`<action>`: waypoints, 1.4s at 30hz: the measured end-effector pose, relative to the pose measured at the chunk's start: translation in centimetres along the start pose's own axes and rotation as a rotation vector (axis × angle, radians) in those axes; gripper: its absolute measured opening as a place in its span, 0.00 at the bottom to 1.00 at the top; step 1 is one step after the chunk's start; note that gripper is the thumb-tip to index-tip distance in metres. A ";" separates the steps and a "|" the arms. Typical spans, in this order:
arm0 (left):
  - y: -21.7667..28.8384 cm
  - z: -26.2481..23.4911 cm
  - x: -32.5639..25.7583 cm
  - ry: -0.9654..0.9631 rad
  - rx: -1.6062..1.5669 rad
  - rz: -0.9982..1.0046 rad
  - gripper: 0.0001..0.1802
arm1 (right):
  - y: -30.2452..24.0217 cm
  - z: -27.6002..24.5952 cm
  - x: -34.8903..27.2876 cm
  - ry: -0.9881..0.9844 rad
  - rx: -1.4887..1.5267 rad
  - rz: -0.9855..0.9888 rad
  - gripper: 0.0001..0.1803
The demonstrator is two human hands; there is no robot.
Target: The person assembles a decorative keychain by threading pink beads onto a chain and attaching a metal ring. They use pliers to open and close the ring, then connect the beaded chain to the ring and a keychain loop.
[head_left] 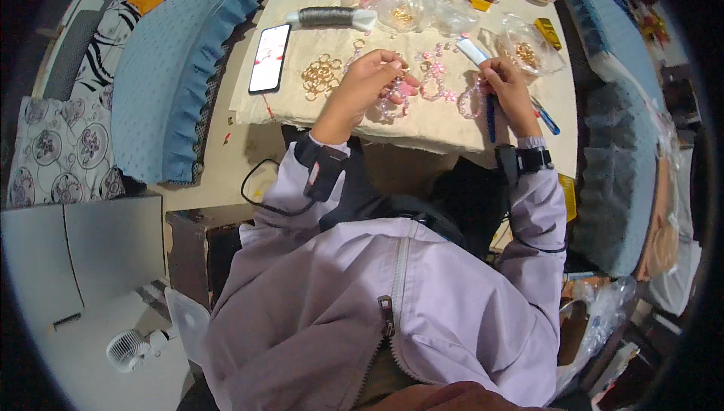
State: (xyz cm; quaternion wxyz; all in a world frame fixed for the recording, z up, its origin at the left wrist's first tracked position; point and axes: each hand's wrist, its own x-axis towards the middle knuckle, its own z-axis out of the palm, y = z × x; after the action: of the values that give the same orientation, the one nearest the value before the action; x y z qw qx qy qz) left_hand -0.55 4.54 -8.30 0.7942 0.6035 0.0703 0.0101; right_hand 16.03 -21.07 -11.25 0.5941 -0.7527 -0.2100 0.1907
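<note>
Cream cloth [422,121] covers the table, where the left hand [369,79] pinches a pink bead ring [397,93] just beside the gold rings [322,75], while the right hand [504,83], slightly apart, grips a blue-handled tool [491,113] pointing back toward the person.

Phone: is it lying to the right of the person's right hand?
No, the phone lies on the cloth far left of the left hand, while the right hand works on the opposite side.
</note>
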 end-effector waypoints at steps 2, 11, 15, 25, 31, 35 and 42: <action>0.2 0.3 0.0 -0.026 -0.008 0.009 0.14 | -0.3 0.3 -0.1 0.000 -0.152 -0.072 0.06; 1.5 2.5 -1.2 -0.053 0.043 0.179 0.11 | -9.0 5.2 -4.8 -0.051 -0.188 -0.422 0.08; 2.3 4.0 -2.2 -0.046 0.063 0.257 0.11 | -12.4 7.4 -6.6 -0.036 -0.257 -0.485 0.12; 4.4 5.9 -3.8 -0.074 0.100 0.398 0.13 | -15.5 7.4 -8.9 0.012 -0.233 -0.425 0.12; 4.1 5.7 -4.5 -0.111 0.006 0.281 0.20 | -16.6 6.9 -9.7 0.088 -0.178 -0.452 0.09; 3.8 6.2 -5.1 -0.180 -0.088 0.271 0.17 | -16.7 6.7 -10.2 0.063 -0.139 -0.414 0.11; 4.1 7.3 -5.7 -0.159 -0.009 0.378 0.10 | -16.8 6.4 -11.0 0.042 -0.146 -0.304 0.09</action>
State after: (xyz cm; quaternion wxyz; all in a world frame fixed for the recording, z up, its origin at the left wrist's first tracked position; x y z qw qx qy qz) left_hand -5.06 -1.90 -1.90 0.7841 0.6011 -0.1071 0.1115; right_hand 1.85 -18.38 4.08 0.5641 -0.7571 -0.3224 0.0671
